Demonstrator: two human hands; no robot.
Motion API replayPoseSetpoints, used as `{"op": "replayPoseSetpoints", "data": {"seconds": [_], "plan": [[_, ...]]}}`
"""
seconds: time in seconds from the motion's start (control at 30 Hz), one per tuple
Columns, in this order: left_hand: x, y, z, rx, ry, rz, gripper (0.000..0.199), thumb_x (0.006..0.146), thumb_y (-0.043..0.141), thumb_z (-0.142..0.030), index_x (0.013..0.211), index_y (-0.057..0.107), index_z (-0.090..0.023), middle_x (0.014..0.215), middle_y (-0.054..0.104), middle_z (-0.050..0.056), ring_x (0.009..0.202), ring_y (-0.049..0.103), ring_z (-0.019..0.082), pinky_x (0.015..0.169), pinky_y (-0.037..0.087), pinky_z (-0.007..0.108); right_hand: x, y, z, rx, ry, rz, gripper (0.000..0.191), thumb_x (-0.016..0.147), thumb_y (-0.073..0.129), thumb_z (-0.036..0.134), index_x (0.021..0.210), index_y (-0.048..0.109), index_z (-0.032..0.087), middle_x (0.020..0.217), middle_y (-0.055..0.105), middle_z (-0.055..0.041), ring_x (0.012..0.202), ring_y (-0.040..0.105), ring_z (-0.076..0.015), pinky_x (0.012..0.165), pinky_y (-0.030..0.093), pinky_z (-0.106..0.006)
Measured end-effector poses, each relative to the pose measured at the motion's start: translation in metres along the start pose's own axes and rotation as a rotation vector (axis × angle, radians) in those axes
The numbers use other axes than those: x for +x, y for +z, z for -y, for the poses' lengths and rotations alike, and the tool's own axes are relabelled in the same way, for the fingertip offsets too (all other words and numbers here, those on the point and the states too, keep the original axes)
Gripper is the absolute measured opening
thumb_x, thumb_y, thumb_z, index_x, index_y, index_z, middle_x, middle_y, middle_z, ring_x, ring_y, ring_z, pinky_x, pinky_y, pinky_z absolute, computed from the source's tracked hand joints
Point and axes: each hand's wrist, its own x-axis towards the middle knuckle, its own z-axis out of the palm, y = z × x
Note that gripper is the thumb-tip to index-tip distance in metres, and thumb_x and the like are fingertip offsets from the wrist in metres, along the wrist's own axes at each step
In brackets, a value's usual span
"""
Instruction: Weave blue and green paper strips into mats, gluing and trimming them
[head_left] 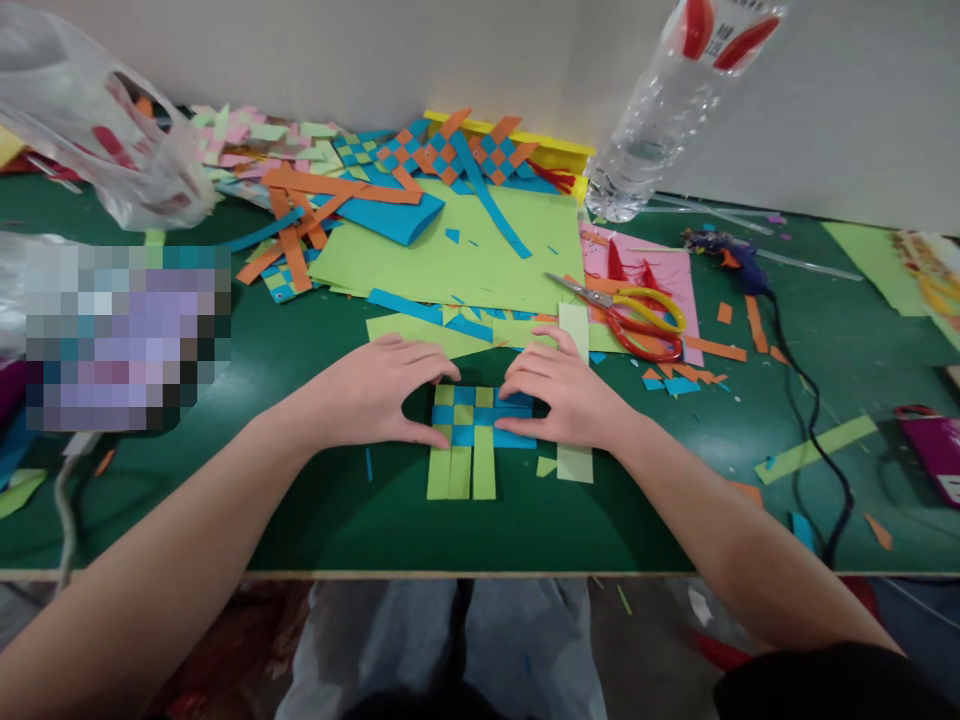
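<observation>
Woven paper strips (465,432) near middle of desk's (337,535) front edge. Left hand (379,390), right hand (553,392) at opposite sides, thumbs and fingers apart, touching weave. Step: probably squaring strips; next move likely calls for gentle, even inward nudging.

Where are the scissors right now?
In the head view, the scissors lie right of centre, just beyond the right hand, partly over the large green sheet and partly over the pink paper.

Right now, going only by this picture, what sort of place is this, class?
Probably a paper-craft workspace; whether classroom, workshop or home, I can't tell. The green tabletop holds a partly woven blue-and-green paper piece, scissors and orange-and-blue paper weaves.
</observation>
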Motion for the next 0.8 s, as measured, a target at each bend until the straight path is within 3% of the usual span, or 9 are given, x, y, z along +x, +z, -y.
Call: {"op": "replayPoseSetpoints", "data": {"seconds": [0.6,0.8], "plan": [[-0.0003,-0.0002,0.0002,-0.003,-0.018,0.005,0.067,0.075,0.058,-0.075,0.109,0.059,-0.017,0.108,0.067,0.008,0.098,0.062,0.024,0.084,0.037,0.034,-0.0008,0.0014,-0.0010,-0.007,-0.001,0.002,0.026,0.091,0.058,0.047,0.090,0.064,0.022,0.091,0.069,-0.0024,0.090,0.062,-0.0188,0.105,0.031,-0.048],[-0.0008,-0.0019,-0.0020,-0.003,-0.041,0.010,0.065,0.074,0.058,-0.076,0.105,0.061,-0.018,0.105,0.067,0.007,0.095,0.062,0.024,0.082,0.038,0.034,-0.0004,0.0015,-0.0011,-0.017,-0.024,-0.017,0.027,0.091,0.058,0.047,0.090,0.063,0.021,0.089,0.068,-0.0021,0.089,0.062,-0.0179,0.110,0.027,-0.048]]}}
